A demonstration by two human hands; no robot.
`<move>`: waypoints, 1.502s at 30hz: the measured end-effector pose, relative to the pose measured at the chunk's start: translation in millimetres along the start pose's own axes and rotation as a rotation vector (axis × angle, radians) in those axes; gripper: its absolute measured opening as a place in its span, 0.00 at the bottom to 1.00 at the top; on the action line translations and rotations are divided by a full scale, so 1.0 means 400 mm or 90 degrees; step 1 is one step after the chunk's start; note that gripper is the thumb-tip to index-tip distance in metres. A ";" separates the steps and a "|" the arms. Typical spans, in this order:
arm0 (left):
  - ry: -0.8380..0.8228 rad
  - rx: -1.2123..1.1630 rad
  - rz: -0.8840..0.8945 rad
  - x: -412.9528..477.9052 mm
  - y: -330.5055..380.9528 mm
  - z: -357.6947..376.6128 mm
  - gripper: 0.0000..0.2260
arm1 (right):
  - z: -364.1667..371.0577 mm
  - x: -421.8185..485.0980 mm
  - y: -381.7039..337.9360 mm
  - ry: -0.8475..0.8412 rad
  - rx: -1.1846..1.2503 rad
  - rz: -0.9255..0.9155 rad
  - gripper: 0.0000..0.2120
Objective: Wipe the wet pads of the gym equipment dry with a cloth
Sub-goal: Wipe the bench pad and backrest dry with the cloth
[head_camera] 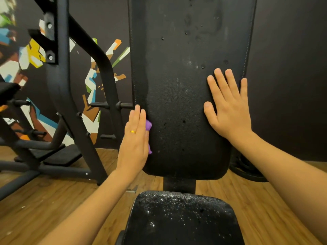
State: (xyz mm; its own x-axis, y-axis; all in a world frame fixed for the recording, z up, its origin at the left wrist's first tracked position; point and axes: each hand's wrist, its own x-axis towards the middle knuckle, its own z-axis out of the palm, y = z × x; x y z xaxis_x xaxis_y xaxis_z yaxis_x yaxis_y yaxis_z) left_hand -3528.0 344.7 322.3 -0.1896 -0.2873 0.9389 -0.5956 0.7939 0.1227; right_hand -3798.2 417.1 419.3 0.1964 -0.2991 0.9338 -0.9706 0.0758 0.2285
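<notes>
— Purple cloth (pixel 148 125) was pressed by the flat, straight-fingered left grip (pixel 135 138) at the left edge of the back pad (pixel 177 94); the right grip (pixel 228 110) was spread flat on it.
— Nothing was clamped, so it could be dropped; the beaded seat pad (pixel 180 218) might be left wet.

Back pad (pixel 185 103): black, upright, scattered droplets, duller streak down its left part. Right hand (pixel 228 110) flat on its right side, fingers spread. Left hand (pixel 135 144), fingers straight, presses a purple cloth (pixel 148 125) against its left edge. Seat pad (pixel 182 220) below: black, thick with droplets, densest toward the back. Wood-plank floor (pixel 53 200) under both. Black machine frame (pixel 70 112) stands on it at left.
</notes>
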 end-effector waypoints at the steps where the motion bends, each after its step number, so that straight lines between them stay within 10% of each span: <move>1: 0.003 -0.006 -0.026 0.038 0.004 -0.007 0.27 | 0.000 0.000 0.000 0.002 0.002 -0.001 0.31; 19: -0.144 0.080 0.121 -0.210 -0.081 0.029 0.48 | 0.011 -0.001 0.005 0.025 0.012 0.000 0.30; 31: -0.371 0.199 0.682 -0.114 -0.034 0.030 0.28 | 0.012 -0.001 0.005 0.027 0.011 -0.004 0.30; 45: -0.365 0.231 0.651 -0.112 -0.047 -0.002 0.27 | 0.014 0.001 0.006 0.031 0.003 -0.006 0.30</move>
State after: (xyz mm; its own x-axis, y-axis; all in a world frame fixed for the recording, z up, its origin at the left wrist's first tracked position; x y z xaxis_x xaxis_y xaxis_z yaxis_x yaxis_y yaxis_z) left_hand -3507.7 342.9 278.2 -0.9586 0.1126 0.2616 -0.1368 0.6237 -0.7696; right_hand -3801.2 412.1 418.6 0.2122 -0.2529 0.9439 -0.9693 0.0680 0.2362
